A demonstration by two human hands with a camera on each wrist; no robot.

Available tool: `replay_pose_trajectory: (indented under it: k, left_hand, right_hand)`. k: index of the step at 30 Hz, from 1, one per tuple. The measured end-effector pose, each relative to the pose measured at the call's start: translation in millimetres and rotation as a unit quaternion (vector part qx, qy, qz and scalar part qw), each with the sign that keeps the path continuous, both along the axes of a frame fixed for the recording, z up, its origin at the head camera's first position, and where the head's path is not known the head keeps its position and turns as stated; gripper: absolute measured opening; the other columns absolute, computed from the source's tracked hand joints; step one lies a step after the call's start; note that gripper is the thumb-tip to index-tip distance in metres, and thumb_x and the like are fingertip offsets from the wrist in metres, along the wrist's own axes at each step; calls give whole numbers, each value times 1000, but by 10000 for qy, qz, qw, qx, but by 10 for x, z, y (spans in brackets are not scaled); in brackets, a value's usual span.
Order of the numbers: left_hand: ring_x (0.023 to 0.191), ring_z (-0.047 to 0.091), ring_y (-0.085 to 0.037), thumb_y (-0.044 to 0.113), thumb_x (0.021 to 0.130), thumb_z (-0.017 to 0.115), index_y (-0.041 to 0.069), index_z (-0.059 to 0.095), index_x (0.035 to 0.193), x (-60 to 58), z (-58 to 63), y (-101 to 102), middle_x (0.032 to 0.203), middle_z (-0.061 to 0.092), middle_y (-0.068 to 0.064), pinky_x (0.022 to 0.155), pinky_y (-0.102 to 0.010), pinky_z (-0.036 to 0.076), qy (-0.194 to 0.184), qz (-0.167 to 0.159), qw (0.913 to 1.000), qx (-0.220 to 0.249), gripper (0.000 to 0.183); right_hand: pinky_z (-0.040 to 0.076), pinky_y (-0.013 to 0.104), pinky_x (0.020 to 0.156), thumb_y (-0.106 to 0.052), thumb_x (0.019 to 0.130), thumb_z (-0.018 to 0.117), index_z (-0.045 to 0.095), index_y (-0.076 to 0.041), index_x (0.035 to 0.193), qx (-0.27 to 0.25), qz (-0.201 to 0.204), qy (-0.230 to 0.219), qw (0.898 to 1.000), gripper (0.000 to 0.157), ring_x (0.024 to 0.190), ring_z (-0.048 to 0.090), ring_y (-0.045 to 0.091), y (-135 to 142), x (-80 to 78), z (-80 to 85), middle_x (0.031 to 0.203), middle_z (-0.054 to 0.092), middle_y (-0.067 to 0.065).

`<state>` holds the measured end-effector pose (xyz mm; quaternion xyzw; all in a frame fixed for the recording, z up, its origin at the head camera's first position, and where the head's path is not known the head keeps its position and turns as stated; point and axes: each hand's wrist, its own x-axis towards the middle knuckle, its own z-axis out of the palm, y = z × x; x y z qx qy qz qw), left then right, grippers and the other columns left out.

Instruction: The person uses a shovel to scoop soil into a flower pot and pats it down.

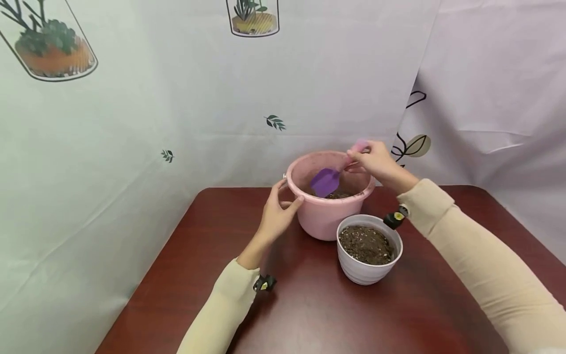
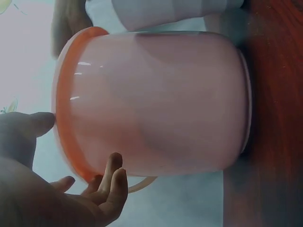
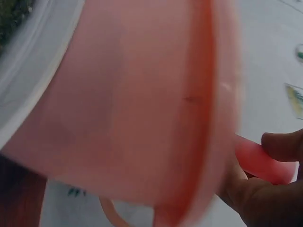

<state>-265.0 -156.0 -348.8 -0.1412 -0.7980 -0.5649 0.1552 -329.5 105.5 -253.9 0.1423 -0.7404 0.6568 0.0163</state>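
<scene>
In the head view my right hand [image 1: 378,160] grips the pink handle [image 3: 260,161] of a small trowel with a purple blade [image 1: 325,182]. The blade is tilted down inside the mouth of a pink bucket [image 1: 325,219], above dark soil [image 1: 339,194]. At the bucket's left side my left hand [image 1: 276,214] rests against the rim, thumb at the front edge and forefinger near the handle joint. The left wrist view has its other fingers [image 2: 113,177] spread beside the bucket wall. In front of the bucket stands a white pot [image 1: 364,275] filled with soil.
Both containers stand on a dark red-brown table [image 1: 309,305]. A pale cloth wall [image 1: 212,88] with plant prints hangs behind and beside it. The bucket's thin carrying handle [image 2: 142,184] hangs on its far side. Each wrist wears a small black camera [image 1: 265,283].
</scene>
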Motion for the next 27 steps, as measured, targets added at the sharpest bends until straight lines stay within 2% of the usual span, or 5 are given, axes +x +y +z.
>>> replay_pose_trajectory:
  k: [6,10,15,19,27]
  left_hand:
    - [103,68,-27,28,94,70,12,37,148,4,-24,17,148,47,-8,78,-39,56,-3,-24,10000,69,65]
    - [103,68,-29,27,94,70,11,38,147,4,-12,16,148,48,-9,78,-41,56,47,53,9999,91,63]
    - [98,69,-31,28,95,69,10,40,144,-14,-28,44,144,52,-12,78,-40,57,205,180,9996,56,60]
    - [93,70,-33,26,94,70,10,40,142,-2,-63,65,143,52,-13,69,-37,58,98,222,9995,194,59]
    - [94,70,-31,31,94,70,10,40,143,-1,-40,68,144,52,-12,62,-33,58,-41,175,9996,228,60]
  right_hand:
    - [59,29,68,-8,98,60,58,10,95,1412,11,157,9899,17,64,69,13,-244,-168,-111,81,69,16]
    - [59,33,71,-15,100,59,64,10,94,2360,203,389,9708,25,68,70,20,-326,-183,-154,88,72,23]
    - [52,34,74,-26,100,60,69,0,90,3212,-65,974,9420,29,77,66,24,-341,-165,-180,84,72,13]
    - [49,33,78,-30,101,58,73,-4,89,3477,149,1272,9288,33,79,67,22,-343,-171,-224,82,73,8]
    - [52,32,78,-23,101,59,71,-1,90,2943,413,1264,9464,28,84,68,25,-354,-171,-232,85,74,11]
